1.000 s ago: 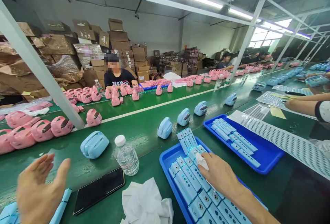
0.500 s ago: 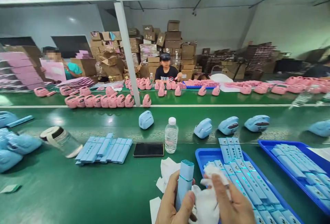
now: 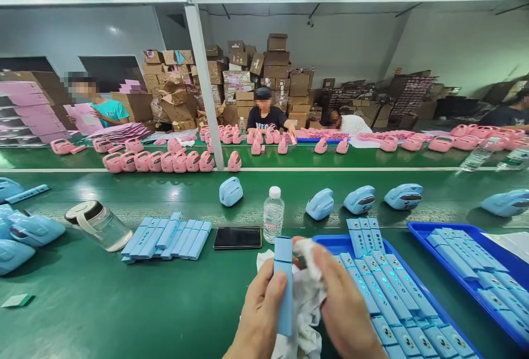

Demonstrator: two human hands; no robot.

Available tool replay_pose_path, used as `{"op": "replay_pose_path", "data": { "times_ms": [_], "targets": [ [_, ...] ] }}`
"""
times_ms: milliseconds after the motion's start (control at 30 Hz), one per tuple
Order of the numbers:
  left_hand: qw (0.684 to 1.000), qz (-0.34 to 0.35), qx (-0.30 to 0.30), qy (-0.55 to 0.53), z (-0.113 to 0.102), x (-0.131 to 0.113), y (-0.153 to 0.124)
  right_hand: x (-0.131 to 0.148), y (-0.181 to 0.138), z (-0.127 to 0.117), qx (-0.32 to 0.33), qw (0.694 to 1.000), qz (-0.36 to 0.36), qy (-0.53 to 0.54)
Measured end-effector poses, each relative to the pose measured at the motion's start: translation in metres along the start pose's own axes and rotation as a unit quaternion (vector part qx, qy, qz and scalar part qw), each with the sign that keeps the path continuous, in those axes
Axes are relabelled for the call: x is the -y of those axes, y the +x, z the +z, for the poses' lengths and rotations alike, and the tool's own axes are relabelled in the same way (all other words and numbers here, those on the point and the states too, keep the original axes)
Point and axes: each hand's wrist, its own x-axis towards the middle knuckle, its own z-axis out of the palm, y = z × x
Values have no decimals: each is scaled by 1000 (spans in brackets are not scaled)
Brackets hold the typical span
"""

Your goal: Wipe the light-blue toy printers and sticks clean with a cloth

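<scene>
Left hand (image 3: pixel 261 306) midway along blue bar (image 3: pixel 286 310)

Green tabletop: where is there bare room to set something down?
Widest: the near-left tabletop, bordered by the green-and-white scrap, the tumbler, the row of blue sticks and the left hand. A narrower strip lies behind the sticks, left of the blue case behind the phone. Crowded: the right, with white tissue, the right hand and two blue trays.
</scene>
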Motion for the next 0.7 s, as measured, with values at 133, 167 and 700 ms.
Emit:
{"op": "replay_pose_path", "data": {
  "times_ms": [133, 167, 700],
  "targets": [
    [986, 70, -133, 75, 6, 8, 7, -29, -36, 39, 21, 999, -15, -28],
    [984, 67, -150, 66, 7, 8, 7, -32, -40, 43, 25, 999, -14, -31],
    [997, -20, -38, -64, -19, -29, 15, -25, -19, 16, 160, 950, 223, 150]
  ]
}}
